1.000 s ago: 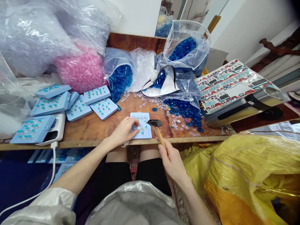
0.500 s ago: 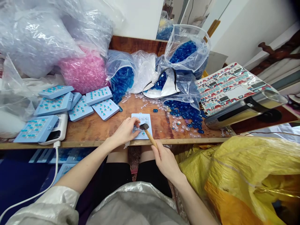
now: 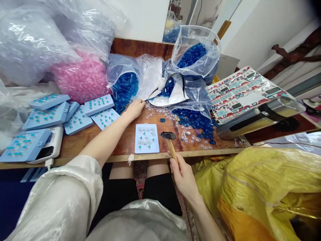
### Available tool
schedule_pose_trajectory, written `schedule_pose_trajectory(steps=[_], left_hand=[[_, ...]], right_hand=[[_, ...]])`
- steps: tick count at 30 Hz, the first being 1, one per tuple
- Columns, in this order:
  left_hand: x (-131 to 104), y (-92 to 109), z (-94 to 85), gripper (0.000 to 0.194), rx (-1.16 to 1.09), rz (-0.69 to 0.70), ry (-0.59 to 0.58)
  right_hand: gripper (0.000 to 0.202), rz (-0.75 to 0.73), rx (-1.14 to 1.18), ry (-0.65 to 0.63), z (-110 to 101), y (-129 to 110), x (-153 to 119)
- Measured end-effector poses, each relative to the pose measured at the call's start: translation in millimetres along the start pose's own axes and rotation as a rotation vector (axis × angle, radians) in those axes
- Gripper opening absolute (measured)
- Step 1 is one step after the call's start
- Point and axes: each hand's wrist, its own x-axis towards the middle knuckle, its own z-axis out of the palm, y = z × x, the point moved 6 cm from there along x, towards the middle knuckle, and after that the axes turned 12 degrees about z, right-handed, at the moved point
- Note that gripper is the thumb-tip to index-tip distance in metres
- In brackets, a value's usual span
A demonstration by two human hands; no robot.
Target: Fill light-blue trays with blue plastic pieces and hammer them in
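My left hand (image 3: 135, 108) reaches to the clear plastic pieces beside the bag of blue pieces (image 3: 125, 85). Its fingers are bunched, and what they hold, if anything, is too small to make out. My right hand (image 3: 182, 172) is wrapped round the wooden handle of a small dark-headed hammer (image 3: 168, 135), raised at the table's front edge. Between my arms a light blue tray (image 3: 147, 150) lies flat on the table, bearing clear pieces and several small teal ones. Loose blue pieces (image 3: 194, 118) and clear rings lie right of it.
Filled blue trays (image 3: 46, 115) are piled at the left by a white device (image 3: 54, 142). Behind stand a pink bag (image 3: 80, 78) and clear bags. Sticker sheets (image 3: 240, 90) and a steel flask (image 3: 250, 124) lie right, above a yellow sack (image 3: 265, 180).
My left hand has left the blue tray and moved up the table to the clear pieces. The hammer has moved off the tray to its right. The view has shifted slightly.
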Motion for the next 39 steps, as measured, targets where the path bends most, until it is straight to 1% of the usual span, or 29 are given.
schedule_pose_trajectory(steps=[3,5,8,10,13,15,17,20,22,23,25,27,29,32,34,37,39], left_hand=[[-7.6,5.3,3.6,0.028,0.097,-0.019,-0.022],[-18.1,8.7,-0.4,0.027,0.072,-0.042,-0.006],[-38.5,17.1,-17.1,0.021,-0.048,-0.107,0.064],[-55.3,27.6,-30.6,0.018,-0.151,-0.13,0.111],[-86.2,44.3,-40.9,0.018,-0.252,-0.116,0.117],[-108.4,50.5,-39.3,0.018,-0.243,-0.081,0.106],[-127.9,52.3,-33.9,0.021,-0.202,-0.028,0.11],[-146.1,51.7,-29.5,0.023,-0.161,-0.005,0.143],[-149.7,56.8,-34.3,0.023,-0.16,-0.022,0.184],[-149.2,63.1,-38.1,0.022,-0.173,-0.015,0.202],[-145.4,81.9,-44.6,0.021,-0.212,0.035,0.209],[-140.7,101.3,-45.1,0.019,-0.224,0.084,0.166],[-137.7,111.4,-39.9,0.018,-0.196,0.058,0.11],[-136.5,110.9,-29.4,0.015,-0.171,-0.037,0.071],[-135.9,109.0,-24.7,0.014,-0.172,-0.057,0.069],[-134.6,107.7,-23.0,0.015,-0.17,-0.074,0.06],[-134.9,107.2,-25.3,0.018,-0.194,-0.08,0.049]], right_hand=[[0.038,0.032,0.019,0.012,-2.3,9.0,-0.4],[0.038,0.049,0.029,0.014,-3.1,13.2,-0.4],[0.04,0.067,0.028,0.011,-2.7,15.7,-0.6],[0.04,0.062,0.03,0.011,-2.3,14.8,-1.1],[0.039,0.046,0.041,0.012,-1.9,12.4,-2.4],[0.039,0.039,0.049,0.009,-1.2,11.5,-3.5],[0.039,0.032,0.054,0.003,-0.1,10.5,-4.7],[0.04,0.026,0.049,-0.005,2.4,8.0,-6.5],[0.04,0.022,0.041,-0.006,3.7,5.4,-7.5],[0.04,0.017,0.037,-0.006,4.2,3.9,-8.0],[0.04,0.009,0.034,-0.003,4.6,1.7,-8.6],[0.04,0.003,0.03,0.0,4.6,0.4,-9.1],[0.039,-0.004,0.017,0.005,4.9,-1.0,-9.6],[0.036,-0.055,-0.02,-0.007,8.8,-8.0,-9.8],[0.033,-0.097,-0.061,-0.029,14.5,-15.5,-8.9],[0.031,-0.087,-0.194,-0.079,24.0,-24.1,-5.2],[0.03,-0.071,-0.237,-0.106,25.4,-27.8,-3.8]])
